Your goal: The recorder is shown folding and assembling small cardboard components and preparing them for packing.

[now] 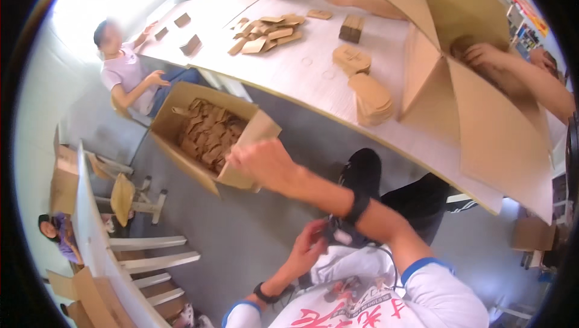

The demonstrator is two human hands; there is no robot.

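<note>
My right hand (265, 162) reaches across to the left, with a black band on its wrist. Its fingers are curled at the near right flap (256, 135) of an open cardboard box (172, 150). Many small brown cardboard pieces (211, 135) lie heaped inside that box, below the table's edge. Close to my body, my left hand (307, 246) has its fingers loosely bent and apart, with nothing visible in them. Beside it is a small dark object (338, 231) at my waist, whose kind I cannot make out.
The white table (289, 87) carries a pile of brown pieces (265, 34), fanned stacks (371, 99) and a banded bundle (351, 28). A large open carton (434, 96) stands on its right, with another person's hand (485, 56) there. A seated person (129, 69) is at far left.
</note>
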